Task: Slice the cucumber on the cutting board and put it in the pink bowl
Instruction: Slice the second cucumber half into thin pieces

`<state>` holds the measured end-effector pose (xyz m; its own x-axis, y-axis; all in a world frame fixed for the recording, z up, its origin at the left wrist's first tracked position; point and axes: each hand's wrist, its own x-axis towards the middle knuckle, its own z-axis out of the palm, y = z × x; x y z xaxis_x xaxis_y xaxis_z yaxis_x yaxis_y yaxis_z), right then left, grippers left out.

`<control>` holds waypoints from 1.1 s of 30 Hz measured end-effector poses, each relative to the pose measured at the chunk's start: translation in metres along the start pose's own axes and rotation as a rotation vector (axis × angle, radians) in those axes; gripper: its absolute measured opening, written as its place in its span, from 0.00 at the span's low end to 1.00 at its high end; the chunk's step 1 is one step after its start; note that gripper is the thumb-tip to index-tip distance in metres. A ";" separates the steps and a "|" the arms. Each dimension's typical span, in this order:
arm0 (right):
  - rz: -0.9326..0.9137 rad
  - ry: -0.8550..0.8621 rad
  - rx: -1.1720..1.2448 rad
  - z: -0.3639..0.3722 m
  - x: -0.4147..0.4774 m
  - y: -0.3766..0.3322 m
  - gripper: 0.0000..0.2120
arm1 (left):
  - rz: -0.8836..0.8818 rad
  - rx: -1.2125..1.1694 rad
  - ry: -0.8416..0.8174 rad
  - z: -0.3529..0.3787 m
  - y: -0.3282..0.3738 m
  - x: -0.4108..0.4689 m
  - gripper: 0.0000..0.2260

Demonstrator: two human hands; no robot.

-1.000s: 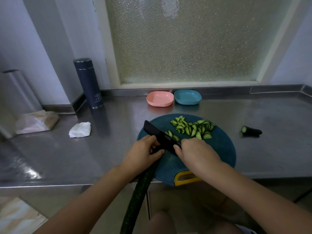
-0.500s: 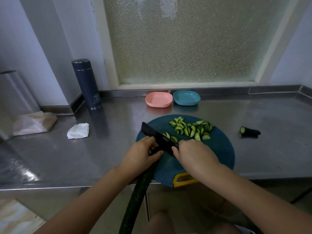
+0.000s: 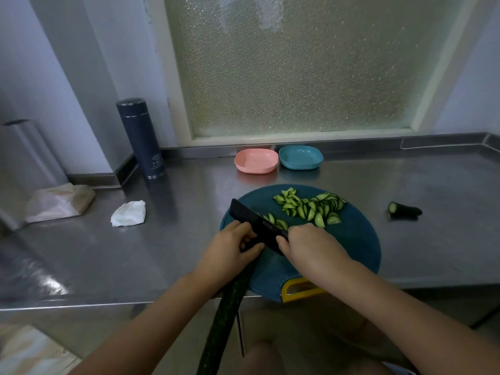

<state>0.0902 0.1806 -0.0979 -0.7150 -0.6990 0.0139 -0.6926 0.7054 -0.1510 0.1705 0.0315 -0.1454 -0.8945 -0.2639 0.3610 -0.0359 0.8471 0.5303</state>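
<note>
Slices (image 3: 308, 209) on cutting board (image 3: 351, 250), near pink bowl (image 3: 256, 169)

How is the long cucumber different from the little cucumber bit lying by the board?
The long cucumber is far longer than the little cucumber bit. The left hand holds the long cucumber on the cutting board; the little cucumber bit lies untouched on the counter. Both have dark green skin.

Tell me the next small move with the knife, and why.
Probably press the knife down through the cucumber beside the left hand for another slice: the right hand holds the blade across it, a long uncut length overhangs the counter, and the pink bowl is empty.
</note>
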 end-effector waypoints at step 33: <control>-0.040 0.038 -0.042 0.004 -0.001 -0.003 0.21 | 0.035 0.001 -0.042 -0.010 -0.001 -0.010 0.13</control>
<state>0.0932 0.1786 -0.1019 -0.6889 -0.7226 0.0570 -0.7238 0.6815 -0.1082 0.1838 0.0286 -0.1416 -0.9131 -0.2148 0.3465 -0.0048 0.8556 0.5176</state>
